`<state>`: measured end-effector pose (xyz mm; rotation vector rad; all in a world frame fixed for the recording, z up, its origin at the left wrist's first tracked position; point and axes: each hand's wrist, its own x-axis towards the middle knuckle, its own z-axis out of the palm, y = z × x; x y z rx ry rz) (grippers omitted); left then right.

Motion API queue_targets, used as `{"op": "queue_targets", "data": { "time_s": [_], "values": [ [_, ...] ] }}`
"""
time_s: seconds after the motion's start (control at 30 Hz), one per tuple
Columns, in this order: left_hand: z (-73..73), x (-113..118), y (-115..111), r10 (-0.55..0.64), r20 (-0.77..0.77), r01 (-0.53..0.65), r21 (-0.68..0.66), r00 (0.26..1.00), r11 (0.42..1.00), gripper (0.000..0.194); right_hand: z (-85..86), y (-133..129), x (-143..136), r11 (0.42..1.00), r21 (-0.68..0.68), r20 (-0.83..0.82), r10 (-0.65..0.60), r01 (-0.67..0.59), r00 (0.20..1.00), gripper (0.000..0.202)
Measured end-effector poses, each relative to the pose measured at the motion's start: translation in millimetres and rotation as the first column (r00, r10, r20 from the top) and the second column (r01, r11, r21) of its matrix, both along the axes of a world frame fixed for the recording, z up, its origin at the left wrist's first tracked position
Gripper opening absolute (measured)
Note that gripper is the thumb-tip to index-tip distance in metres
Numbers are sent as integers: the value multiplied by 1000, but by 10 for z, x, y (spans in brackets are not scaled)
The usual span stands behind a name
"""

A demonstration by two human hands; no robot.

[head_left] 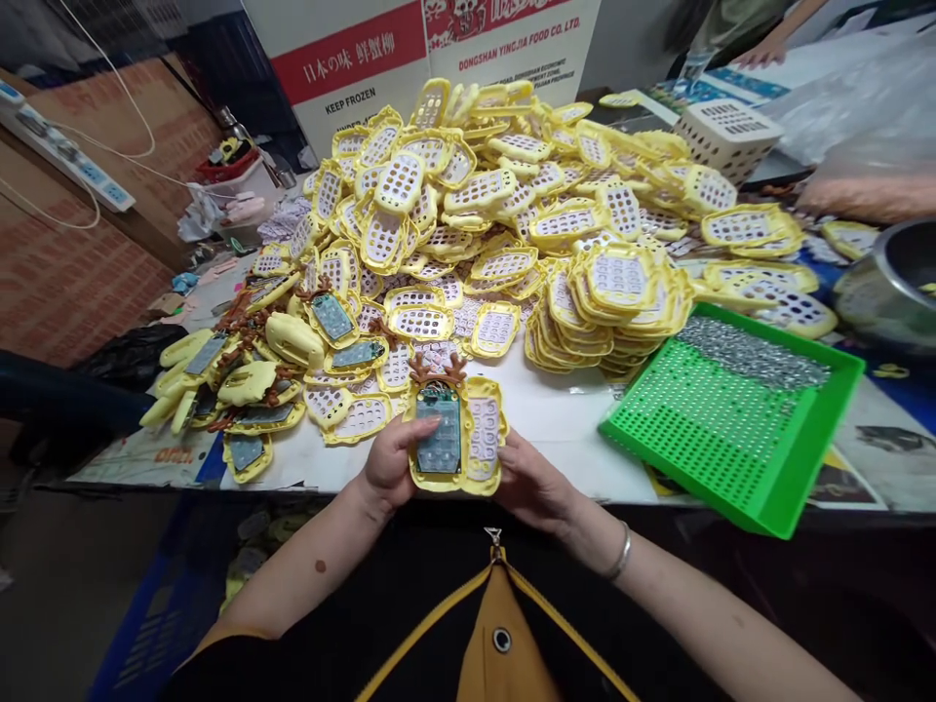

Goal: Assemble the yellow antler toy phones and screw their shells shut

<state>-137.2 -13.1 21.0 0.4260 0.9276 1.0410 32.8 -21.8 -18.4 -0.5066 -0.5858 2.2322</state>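
Grip: clamped by left hand (389, 468) on circuit board (440, 450) and shell (437, 482), by right hand (535, 486) on keypad cover (484, 441). Might spill board under thumb (424, 429) if tilted loosely.

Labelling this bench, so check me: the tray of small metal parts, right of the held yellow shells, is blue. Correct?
The tray is green, not blue, as the head view shows; it does hold small metal parts, right of the held yellow shells.

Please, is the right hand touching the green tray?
Apart. The head view shows white table between the right hand and the nearest corner of the tray.
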Motion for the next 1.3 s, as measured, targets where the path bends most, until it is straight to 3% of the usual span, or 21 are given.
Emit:
{"op": "queue_targets", "data": {
  "time_s": [0.17,0.33,0.5,0.57,0.67,0.77,0.9,1.1,1.3],
  "values": [
    [35,-34,-26,-37,101,34,31,994,999,46,-32,24,139,985,36,73,-172,170,982,72],
    [74,35,-25,18,203,-31,57,979,998,56,2,17,127,982,98,110,-172,162,979,66],
    [67,-5,-19,68,197,-68,-9,978,998,54,7,44,147,981,56,122,-193,187,974,65],
    [36,-47,-33,44,187,-39,-29,981,999,50,32,80,191,968,45,127,-251,247,960,64],
    [-28,-68,-65,-78,202,93,-66,976,994,47,141,142,231,938,87,130,-345,336,929,61],
    [-90,-23,-93,-189,248,217,-92,950,972,44,287,190,187,931,176,126,-343,319,931,63],
    [-146,52,-113,-217,245,241,-70,945,968,39,374,224,75,919,222,103,-355,327,929,60],
    [-174,77,-114,-238,175,253,-66,955,965,37,299,227,36,908,200,88,-390,367,917,55],
    [-178,107,-99,-235,139,251,-109,962,962,38,212,185,3,935,195,121,-322,296,939,56]
  ]
}}
